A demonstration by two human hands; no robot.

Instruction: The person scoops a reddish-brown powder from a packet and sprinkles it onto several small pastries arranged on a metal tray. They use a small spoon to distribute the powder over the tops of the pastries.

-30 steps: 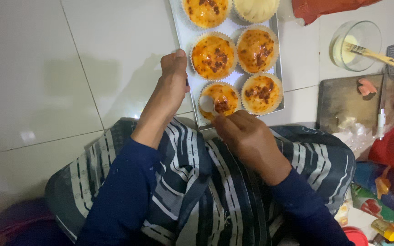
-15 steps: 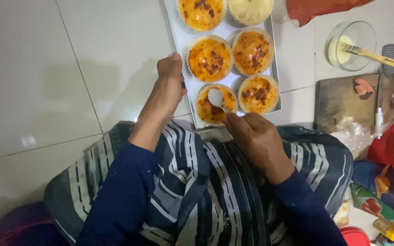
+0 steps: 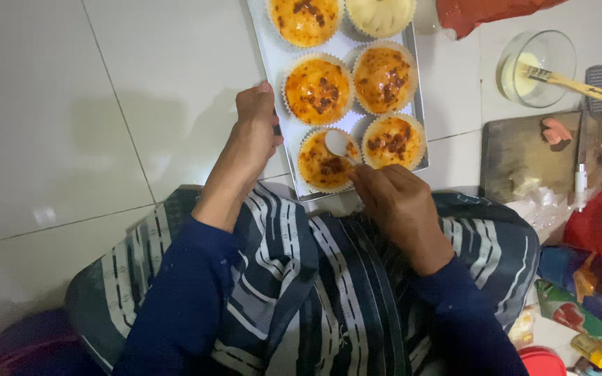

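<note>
Head: right hand (image 3: 395,202) w/ spoon (image 3: 338,144) over tart (image 3: 327,163).

The tray (image 3: 273,83) looks like pale metal with a smooth, matt face. The cups (image 3: 294,61) around the cakes are thin white paper with fine pleats. The cake tops (image 3: 317,89) are glossy and orange, with rough dark crumbs on them. The spoon (image 3: 338,143) in the right hand (image 3: 398,209) seems to be white plastic, smooth and a little shiny. The floor tiles (image 3: 106,104) are glazed and reflect the light. The bowl (image 3: 539,66) is clear glass, and the brush handle (image 3: 569,81) in it looks like pale wood. The striped cloth (image 3: 329,292) is soft and matt.
</note>
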